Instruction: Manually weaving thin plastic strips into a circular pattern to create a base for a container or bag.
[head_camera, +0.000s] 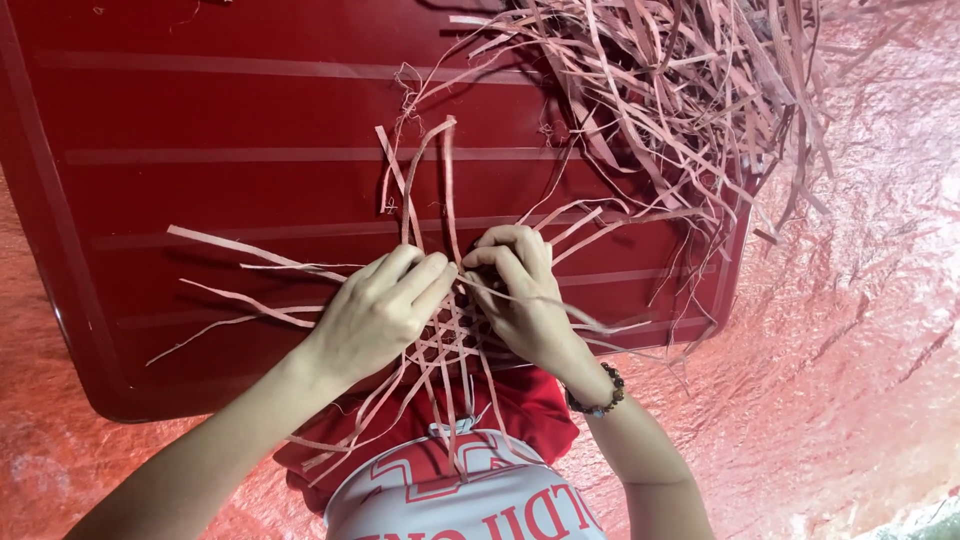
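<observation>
A small open weave of thin pale strips (448, 340) lies on a dark red ridged board (220, 180), its loose ends fanning out to the left, upward and down toward my lap. My left hand (385, 305) rests on the weave's left side with fingers curled over the strips. My right hand (520, 290), with a beaded bracelet (600, 398) on the wrist, pinches a strip at the weave's upper right. The two hands nearly touch at the fingertips. The weave's centre is partly hidden under my fingers.
A tangled heap of loose strips (680, 90) lies at the board's far right corner and spills onto a shiny reddish plastic sheet (860, 300) that covers the ground. My red and white shirt (470, 480) shows at the bottom edge.
</observation>
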